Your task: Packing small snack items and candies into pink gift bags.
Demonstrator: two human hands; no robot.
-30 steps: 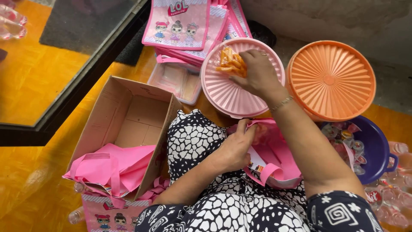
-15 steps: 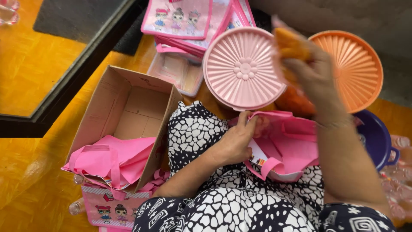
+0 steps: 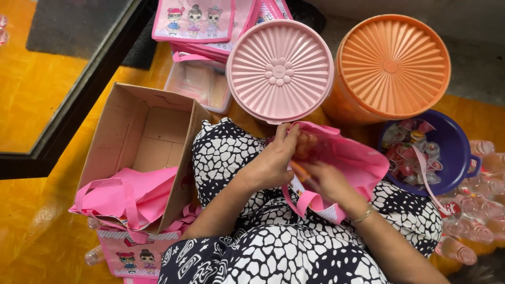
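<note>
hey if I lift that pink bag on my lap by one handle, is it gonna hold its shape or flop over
Probably flop: the pink bag looks like thin soft fabric, creased and sagging where the left hand holds its mouth open. It likely feels light, though whatever the right hand is tucking inside could slide to one side and tilt it.

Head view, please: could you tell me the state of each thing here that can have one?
Pink bag: on the lap, mouth held open.
Left hand: gripping the bag's rim.
Right hand: inside the bag's mouth.
Pink tub: lid on.
Orange tub: lid on.
Purple bowl: uncovered, holding small wrapped cups.
Cardboard box: flaps open, pink bags inside.
</note>
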